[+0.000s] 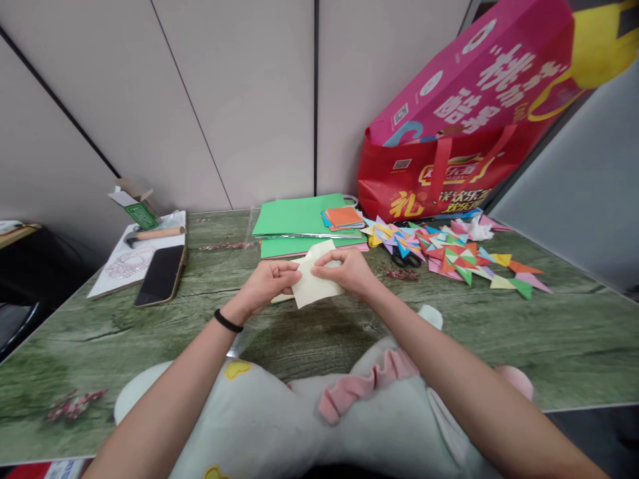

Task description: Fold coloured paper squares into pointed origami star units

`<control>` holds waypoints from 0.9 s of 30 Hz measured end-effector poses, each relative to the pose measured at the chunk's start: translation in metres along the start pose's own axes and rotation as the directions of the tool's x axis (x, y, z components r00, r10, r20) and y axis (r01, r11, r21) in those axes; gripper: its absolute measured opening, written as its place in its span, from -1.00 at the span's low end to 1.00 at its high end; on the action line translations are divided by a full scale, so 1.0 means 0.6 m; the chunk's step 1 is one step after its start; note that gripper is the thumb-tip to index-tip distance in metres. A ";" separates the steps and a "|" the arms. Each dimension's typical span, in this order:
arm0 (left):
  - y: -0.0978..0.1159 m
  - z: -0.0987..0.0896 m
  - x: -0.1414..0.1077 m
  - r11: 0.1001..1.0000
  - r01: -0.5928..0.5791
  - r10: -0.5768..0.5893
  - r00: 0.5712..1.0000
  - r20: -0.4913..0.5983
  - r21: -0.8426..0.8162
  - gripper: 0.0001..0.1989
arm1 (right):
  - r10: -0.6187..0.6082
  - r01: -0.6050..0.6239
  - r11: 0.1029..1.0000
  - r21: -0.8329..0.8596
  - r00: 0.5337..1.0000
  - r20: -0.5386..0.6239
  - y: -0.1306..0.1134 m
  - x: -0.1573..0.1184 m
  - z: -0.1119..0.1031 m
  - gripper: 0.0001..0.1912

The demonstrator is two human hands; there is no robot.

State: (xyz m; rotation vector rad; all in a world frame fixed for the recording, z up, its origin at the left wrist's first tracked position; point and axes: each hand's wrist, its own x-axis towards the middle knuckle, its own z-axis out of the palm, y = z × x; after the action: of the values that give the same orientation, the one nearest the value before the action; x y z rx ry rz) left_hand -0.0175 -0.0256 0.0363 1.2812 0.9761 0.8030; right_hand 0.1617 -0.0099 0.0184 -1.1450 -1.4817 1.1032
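A small pale yellow sheet of paper (313,287) is held up above the table between both hands. My left hand (269,283), with a black band at the wrist, pinches its left edge. On the right side, my right hand (347,269) grips the same sheet between thumb and forefinger. The sheet is tilted, with a raised flap at its top. Part of another yellowish piece shows beneath it, close to the left fingertips; the rest is hidden by the sheet and hands.
Green sheets (294,216) lie behind the hands, topped by small orange squares (344,217). Colourful folded pieces (459,256) and black scissors (407,259) lie right, before a red bag (394,179). A phone (160,274) and hammer (157,233) are left. A plush (279,412) fills the lap.
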 end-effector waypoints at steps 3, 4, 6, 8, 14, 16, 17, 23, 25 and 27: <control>-0.003 0.001 0.001 1.000 -0.017 0.017 1.000 0.001 0.021 -0.76 | 0.004 -0.004 1.000 -0.012 1.000 0.006 0.000 0.000 0.000 -0.76; -0.004 0.002 0.002 0.999 -0.024 0.024 1.000 -0.001 0.027 -0.76 | 0.007 -0.007 1.000 -0.011 1.000 0.008 0.001 0.000 0.000 -0.75; -0.006 0.003 0.002 0.999 -0.031 0.032 0.999 -0.015 0.042 -0.75 | 0.018 -0.018 1.000 0.005 1.000 0.020 0.003 0.001 0.000 -0.73; -0.007 0.003 0.003 0.998 -0.035 0.037 0.999 -0.034 0.059 -0.75 | 0.004 -0.004 1.000 0.009 1.000 0.019 0.007 0.003 0.000 -0.68; -0.007 0.003 0.002 0.990 -0.037 0.041 0.999 -0.031 0.135 -0.74 | -0.218 0.200 0.959 -0.201 0.974 -0.070 0.011 0.005 0.001 -0.25; -0.009 0.001 0.003 0.976 -0.047 0.055 0.998 -0.028 0.213 -0.74 | -0.350 0.313 0.886 -0.344 0.935 -0.051 0.008 0.002 -0.001 -0.19; -0.010 0.001 0.004 0.962 -0.064 0.072 0.997 -0.020 0.265 -0.74 | -0.418 0.373 0.832 -0.410 0.908 -0.022 0.006 0.001 -0.001 -0.22; -0.015 0.000 0.005 0.710 -0.278 0.308 0.949 0.070 0.647 -0.74 | -0.561 0.562 0.550 -0.618 0.796 0.226 0.002 -0.009 0.002 -0.79; -0.014 0.001 0.003 0.562 -0.329 0.384 0.916 0.112 0.759 -0.76 | -0.560 0.571 0.529 -0.628 0.791 0.247 0.002 -0.011 0.004 -0.87; -0.013 0.002 0.002 0.460 -0.363 0.424 0.891 0.159 0.810 -0.79 | -0.571 0.584 0.522 -0.621 0.781 0.254 0.000 -0.013 0.006 -0.90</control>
State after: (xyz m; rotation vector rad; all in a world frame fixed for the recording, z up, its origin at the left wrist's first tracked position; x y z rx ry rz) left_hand -0.0162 -0.0262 0.0286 2.4119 1.1809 0.7426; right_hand 0.1591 -0.0180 0.0167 -0.9450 -2.1599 0.0640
